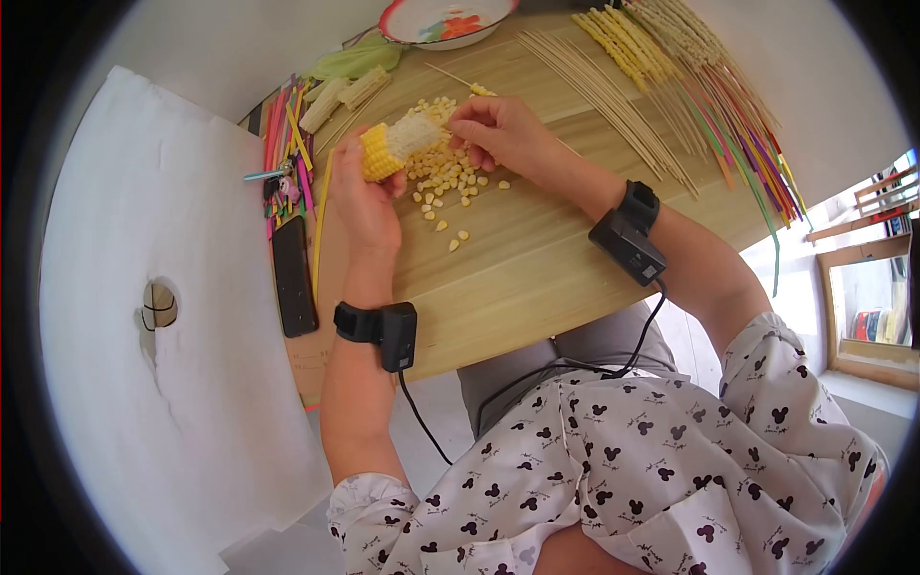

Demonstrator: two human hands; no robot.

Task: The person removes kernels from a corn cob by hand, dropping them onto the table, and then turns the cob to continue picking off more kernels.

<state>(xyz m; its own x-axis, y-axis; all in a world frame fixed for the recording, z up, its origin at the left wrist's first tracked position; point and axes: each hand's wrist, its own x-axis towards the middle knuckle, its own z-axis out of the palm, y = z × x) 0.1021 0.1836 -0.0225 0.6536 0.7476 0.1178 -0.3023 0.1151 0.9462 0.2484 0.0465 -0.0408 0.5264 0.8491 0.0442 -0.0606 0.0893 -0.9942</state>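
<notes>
Here, left hand (364, 203): closed around the yellow end of a corn cob (391, 149), fingers wrapped under it and thumb on top, lifting it just above the worktop (537, 278)
Right hand (500, 132): fingers curled and pinched together at the other, stripped end of the cob, fingertips touching it; whether a kernel sits between them I cannot tell
Corn cob: held roughly level between the two hands, over the far middle of the worktop; the half by the left hand keeps its kernels, the half by the right hand is pale and bare
Loose kernels (443, 180): a heap directly beneath the cob, with strays scattered toward the near edge
Wrist units: a black box strapped to the left wrist (381, 332) and another on the right wrist (631, 236), each with a cable running back to the body
Bamboo skewers (606, 98): fanned out flat to the right of the right hand
Coloured sticks (743, 139): a bundle beyond the skewers, near the right edge
Phone (293, 278): dark, lying face up by the left edge, just beside the left forearm
Cob pieces (343, 94): pale, beyond the left hand, near a green husk (356, 61)
Bowl (443, 19): red-rimmed, at the far edge
</notes>
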